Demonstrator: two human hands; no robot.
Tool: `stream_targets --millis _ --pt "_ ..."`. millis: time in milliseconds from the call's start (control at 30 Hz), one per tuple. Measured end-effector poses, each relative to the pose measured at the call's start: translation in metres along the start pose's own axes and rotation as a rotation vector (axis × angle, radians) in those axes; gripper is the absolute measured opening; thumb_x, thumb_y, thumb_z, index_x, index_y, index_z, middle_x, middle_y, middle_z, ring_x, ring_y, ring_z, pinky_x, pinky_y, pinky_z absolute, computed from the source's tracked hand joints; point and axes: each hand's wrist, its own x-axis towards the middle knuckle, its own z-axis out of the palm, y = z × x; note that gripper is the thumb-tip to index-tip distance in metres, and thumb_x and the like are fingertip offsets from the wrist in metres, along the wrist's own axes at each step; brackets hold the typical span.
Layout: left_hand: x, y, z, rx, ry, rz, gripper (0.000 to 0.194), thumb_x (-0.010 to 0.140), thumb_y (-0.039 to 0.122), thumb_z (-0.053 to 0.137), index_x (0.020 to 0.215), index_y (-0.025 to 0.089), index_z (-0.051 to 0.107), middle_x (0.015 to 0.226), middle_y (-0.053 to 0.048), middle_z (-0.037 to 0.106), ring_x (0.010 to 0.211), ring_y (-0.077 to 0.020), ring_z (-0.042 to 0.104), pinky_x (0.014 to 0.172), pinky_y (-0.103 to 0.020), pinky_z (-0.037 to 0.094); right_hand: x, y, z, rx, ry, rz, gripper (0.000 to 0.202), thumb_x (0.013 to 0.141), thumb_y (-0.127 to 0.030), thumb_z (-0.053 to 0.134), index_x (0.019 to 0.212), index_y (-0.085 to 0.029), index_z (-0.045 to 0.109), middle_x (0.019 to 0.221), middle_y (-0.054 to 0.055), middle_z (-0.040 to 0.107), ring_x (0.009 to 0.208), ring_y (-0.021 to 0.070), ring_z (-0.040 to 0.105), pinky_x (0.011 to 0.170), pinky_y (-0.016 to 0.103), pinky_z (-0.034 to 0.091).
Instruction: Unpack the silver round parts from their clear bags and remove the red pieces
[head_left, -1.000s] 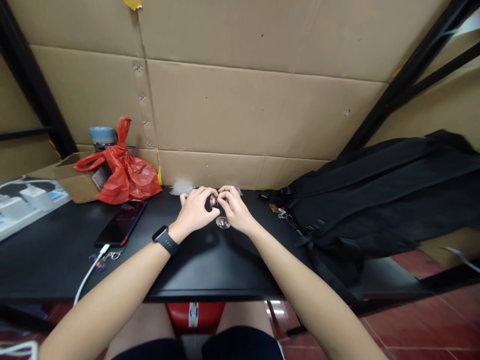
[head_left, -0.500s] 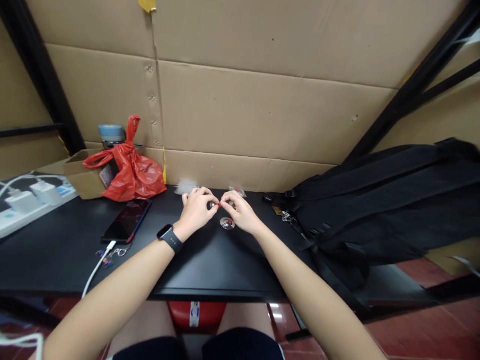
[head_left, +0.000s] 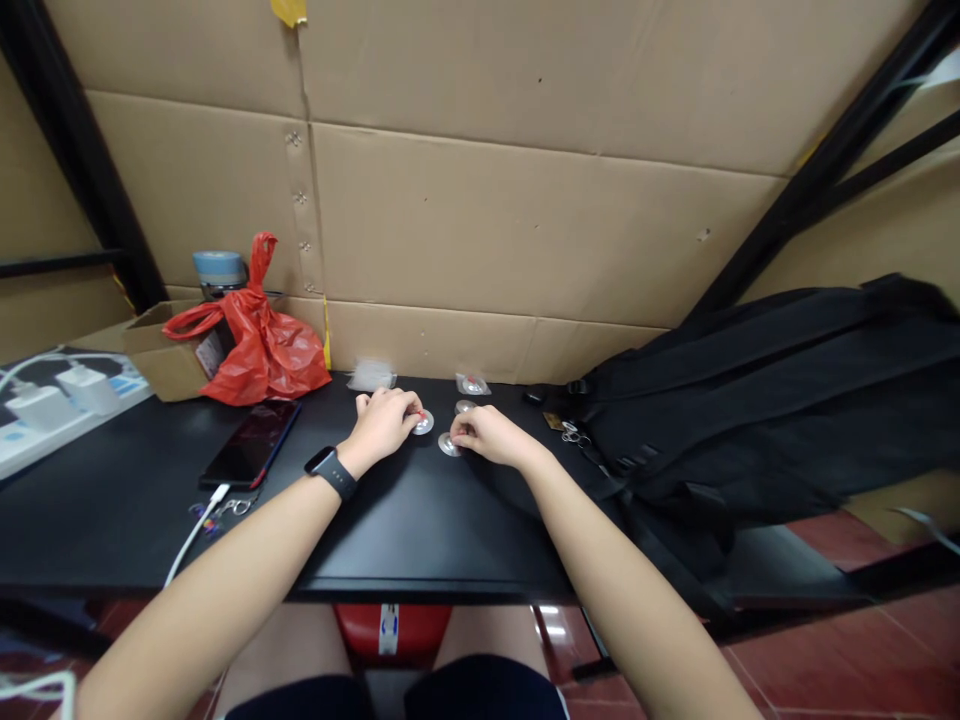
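- Showing nearest, the red stool seat (head_left: 364, 635) with a white label lies between the person's legs, below the table.
- The straight front edge of the smooth black tabletop (head_left: 405, 535) crosses above the seat; bare surface extends from this edge to the hands, between the forearms.
- At left, the thin white charging cable (head_left: 184, 540) leads to the black rectangular smartphone (head_left: 251, 445), which lies flat. A strip of tabletop separates the phone from the left hand.
- Right hand (head_left: 491, 437): thumb and fingertips are drawn together at the right rim of the round silver metallic disc (head_left: 447, 446). The contact is partly hidden; whether it is grasped cannot be told.
- Left hand (head_left: 381, 418), wearing the dark-strapped wristwatch (head_left: 332, 472): thumb and index finger pinch the round silver disc with a red centre (head_left: 425, 427). A narrow gap divides these two discs.
- The third silver disc (head_left: 464, 406) lies just beyond the right hand, partly covered by it.
- The large black fabric backpack (head_left: 787, 390) bounds the right side, well apart from the right hand.
- Near the rear edge lie the whitish translucent plastic packet (head_left: 372, 376) and the clear plastic packet with a silver-and-red disc inside (head_left: 472, 385).
- The knotted red plastic bag (head_left: 262, 350) and open brown cardboard box (head_left: 161, 355) limit the left rear.
- The brown cardboard wall (head_left: 480, 220) closes the far side.
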Motion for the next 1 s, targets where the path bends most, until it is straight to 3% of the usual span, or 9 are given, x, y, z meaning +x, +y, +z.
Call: stream_targets --millis 233,333,433,600,700,867,1000 --pt "0.002 0.002 0.004 -0.015 -0.039 -0.049 0.011 0.090 0.027 0.053 0.086 0.025 0.064 0.086 -0.001 0.075 0.085 -0.0234 0.065 0.089 -0.040 0.031 -0.001 0.000 -0.001 -0.074 0.019 0.032 0.010 0.082 -0.013 0.065 0.073 -0.018 0.066 0.076 0.003 0.066 0.069 0.0150 0.059 0.065 0.025 0.040" --pt "0.003 0.002 0.004 -0.073 -0.055 -0.105 0.011 0.089 0.028 0.054 0.086 0.025 0.063 0.084 -0.002 0.076 0.087 -0.0241 0.067 0.089 -0.040 0.036 0.002 -0.003 0.001 0.060 0.102 0.002 0.009 0.085 -0.014 0.060 0.077 -0.017 0.064 0.080 0.004 0.066 0.070 0.0140 0.059 0.067 0.026 0.044" --pt "0.005 0.001 0.007 -0.190 -0.062 -0.140 0.010 0.087 0.030 0.055 0.087 0.025 0.064 0.086 -0.001 0.076 0.088 -0.0230 0.068 0.086 -0.037 0.043 0.006 -0.007 0.006 0.338 0.207 0.007 0.008 0.088 -0.024 0.059 0.085 -0.017 0.062 0.084 0.005 0.068 0.072 0.0148 0.063 0.067 0.028 0.050" --pt "0.007 0.000 0.020 -0.518 -0.060 -0.136 0.014 0.084 0.033 0.057 0.089 0.022 0.064 0.088 -0.004 0.075 0.085 -0.0193 0.070 0.079 -0.030 0.050 0.011 -0.013 0.017 0.749 0.239 0.038 0.028 0.083 -0.044 0.068 0.084 -0.018 0.058 0.078 0.004 0.069 0.072 0.0183 0.072 0.063 0.030 0.059" --pt "0.007 0.000 0.025 -0.577 -0.071 -0.152 0.014 0.084 0.031 0.057 0.090 0.020 0.064 0.087 -0.004 0.075 0.083 -0.0189 0.070 0.078 -0.029 0.051 0.011 -0.016 0.018 0.837 0.249 0.084 0.032 0.077 -0.045 0.074 0.085 -0.017 0.059 0.079 0.006 0.071 0.071 0.0196 0.073 0.061 0.030 0.061" --pt "0.005 0.002 0.022 -0.591 -0.080 -0.172 0.012 0.084 0.030 0.058 0.087 0.020 0.063 0.084 -0.003 0.075 0.083 -0.0189 0.071 0.076 -0.028 0.052 0.008 -0.020 0.013 0.897 0.239 0.075 0.042 0.079 -0.039 0.073 0.115 -0.021 0.060 0.107 0.009 0.071 0.068 0.0153 0.073 0.059 0.027 0.061" --pt "0.005 0.003 0.021 -0.595 -0.082 -0.152 0.012 0.084 0.030 0.059 0.087 0.019 0.063 0.083 -0.004 0.075 0.081 -0.0194 0.071 0.076 -0.029 0.052 0.006 -0.023 0.010 0.846 0.206 0.048 0.044 0.076 -0.037 0.075 0.114 -0.018 0.064 0.107 0.010 0.071 0.073 0.0166 0.072 0.066 0.029 0.061"
